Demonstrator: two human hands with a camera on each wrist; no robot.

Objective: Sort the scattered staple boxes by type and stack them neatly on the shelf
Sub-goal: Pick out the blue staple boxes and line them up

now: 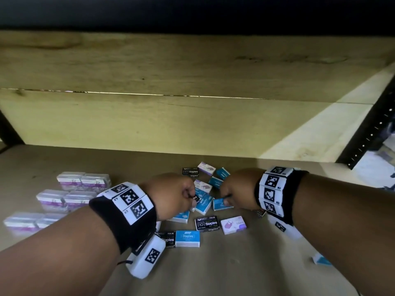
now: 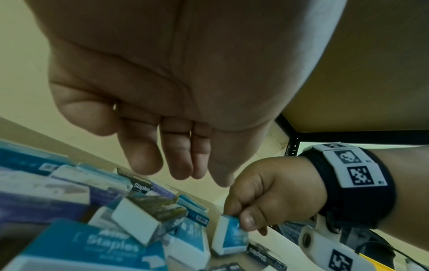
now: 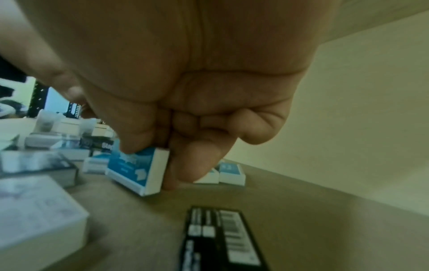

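Blue, black and pale purple staple boxes lie scattered on the brown shelf board (image 1: 235, 268). My right hand (image 1: 226, 198) pinches one blue staple box (image 1: 220, 204) by its edges; the right wrist view shows the box (image 3: 132, 170) tilted, one corner down on the board, between thumb and fingers (image 3: 185, 170). My left hand (image 1: 189, 196) hovers over the middle of the pile. In the left wrist view its fingers (image 2: 178, 165) hang loosely, holding nothing, just above a black Staples box (image 2: 141, 185). The same view shows my right hand (image 2: 246, 218) on the blue box (image 2: 230, 238).
Clear packs of purple boxes (image 1: 70, 197) stand in rows at the left. A black box (image 1: 207, 223), a pale purple box (image 1: 233, 225) and a blue box (image 1: 187, 238) lie nearer me. The wooden back panel (image 1: 171, 124) closes the shelf; a black upright (image 1: 369, 133) stands right.
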